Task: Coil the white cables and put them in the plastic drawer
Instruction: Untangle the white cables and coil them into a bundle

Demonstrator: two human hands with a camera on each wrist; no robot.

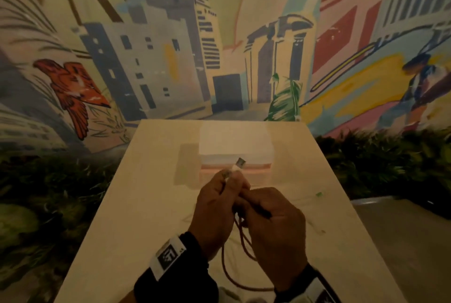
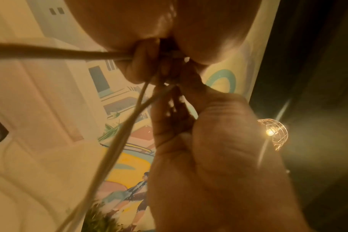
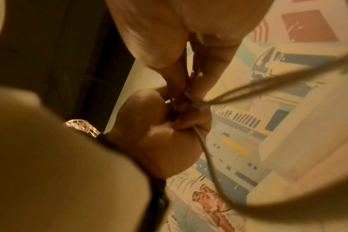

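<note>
Both hands meet above the middle of the table [image 1: 136, 217] and hold one cable [image 1: 235, 249] between them. My left hand [image 1: 225, 189] grips the cable just below its white plug [image 1: 239, 165], which sticks up past the fingers. My right hand [image 1: 253, 206] pinches the strands close beside it. Several loops hang down below the hands toward the table's near edge. The cable [image 2: 119, 133] runs in doubled strands out of my left hand [image 2: 145, 64], with my right hand [image 2: 209, 157] below. A translucent plastic drawer [image 1: 234, 141] stands at the table's far middle, beyond the hands.
A small green bit [image 1: 319, 194] lies on the table to the right of the hands. Dark plants [image 1: 380, 163] border the table on both sides, and a painted mural wall [image 1: 151, 63] rises behind. A caged lamp [image 2: 272, 133] glows off to one side.
</note>
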